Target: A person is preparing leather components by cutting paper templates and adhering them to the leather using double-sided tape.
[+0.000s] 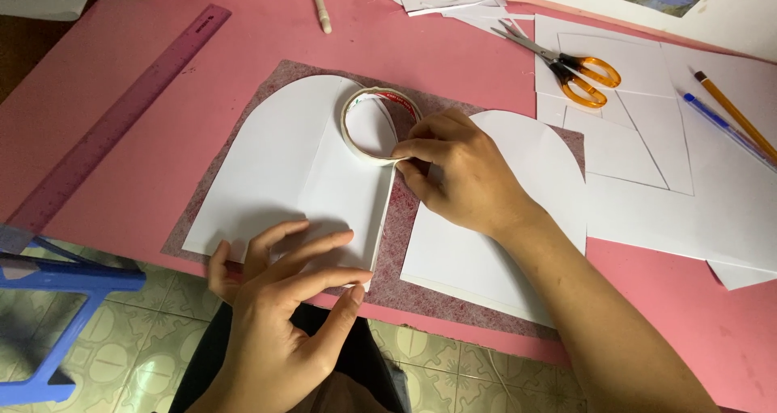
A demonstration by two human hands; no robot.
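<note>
Two white arch-shaped paper pieces lie side by side on a speckled mauve sheet (405,219). My left hand (283,300) presses flat on the lower edge of the left paper piece (275,162), fingers spread. My right hand (457,170) rests on the right paper piece (526,178) and pinches the end of a roll of tape (376,126) that stands on the left piece near the gap between the two pieces.
Orange-handled scissors (579,69) lie on white sheets (688,162) at the right, with a pencil (732,114) and blue pen (724,126). A purple ruler (121,118) lies at the left on the pink table (162,162). Paper scraps (453,4) and a stick (320,4) sit at the back.
</note>
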